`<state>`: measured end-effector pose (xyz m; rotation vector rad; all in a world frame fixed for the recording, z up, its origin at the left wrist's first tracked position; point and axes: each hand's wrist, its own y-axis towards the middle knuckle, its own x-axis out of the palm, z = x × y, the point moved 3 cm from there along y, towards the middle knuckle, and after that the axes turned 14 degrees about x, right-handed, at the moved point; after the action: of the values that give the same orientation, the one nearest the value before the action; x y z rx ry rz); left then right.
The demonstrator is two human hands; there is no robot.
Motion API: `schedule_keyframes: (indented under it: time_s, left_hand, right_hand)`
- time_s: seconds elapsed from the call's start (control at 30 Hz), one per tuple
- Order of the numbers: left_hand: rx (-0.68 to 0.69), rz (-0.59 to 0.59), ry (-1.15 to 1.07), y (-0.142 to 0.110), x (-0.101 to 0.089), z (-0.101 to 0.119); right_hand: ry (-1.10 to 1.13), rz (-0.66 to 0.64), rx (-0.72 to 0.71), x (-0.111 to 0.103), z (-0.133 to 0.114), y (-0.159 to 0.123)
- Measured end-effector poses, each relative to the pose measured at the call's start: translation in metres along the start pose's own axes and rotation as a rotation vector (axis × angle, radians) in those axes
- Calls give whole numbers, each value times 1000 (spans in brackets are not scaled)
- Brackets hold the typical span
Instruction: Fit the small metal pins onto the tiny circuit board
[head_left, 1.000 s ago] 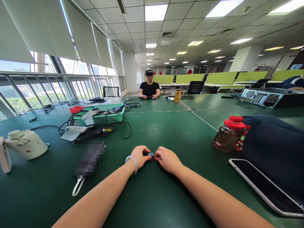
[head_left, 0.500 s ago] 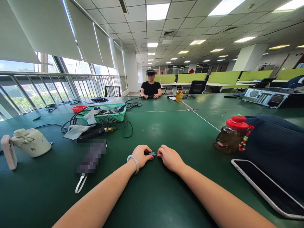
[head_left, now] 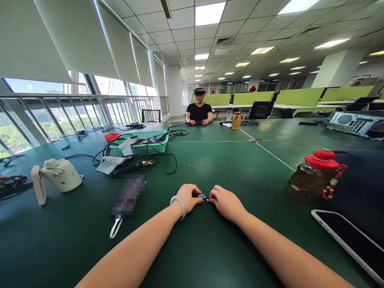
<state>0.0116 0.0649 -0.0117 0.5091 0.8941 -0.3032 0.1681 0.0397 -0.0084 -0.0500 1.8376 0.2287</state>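
Both hands rest on the green table (head_left: pixel 210 248) in front of me. My left hand (head_left: pixel 189 196), with a pale bangle at the wrist, has its fingers curled and pinches one side of a small dark electronic part (head_left: pixel 202 196). My right hand (head_left: pixel 226 203) is curled too, its fingertips at the part's other side. The part lies low on the tabletop between the two hands; its details are too small to make out.
A blurred dark object with a white strap (head_left: pixel 127 198) lies left of my hands. A white kettle (head_left: pixel 61 178), a green basket (head_left: pixel 141 144) with cables, a red-lidded jar (head_left: pixel 315 178), a tablet (head_left: pixel 349 240) and a dark bag (head_left: pixel 364 188) surround me. Another person (head_left: pixel 199 110) sits at the far end.
My head has turned left, so everything shifted right in view. Both hands stay closed on the small part in about the same spot on the table.
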Motion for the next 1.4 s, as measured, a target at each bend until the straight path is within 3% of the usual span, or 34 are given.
schedule_keyframes:
  time_s: [0.33,0.63,1.07,1.4]
  left_hand:
    - [7,10,26,0,-2,2]
    - [8,-9,22,0,-3,2]
    - [2,-22,25,0,-3,1]
    - [12,-10,58,0,-4,2]
  right_hand:
    - [-138,32,-86,-2,-7,-4]
    - [26,19,-19,-6,-1,-6]
    - [109,-132,-47,-9,3,-10]
    - [-78,-37,-162,-2,-2,-9]
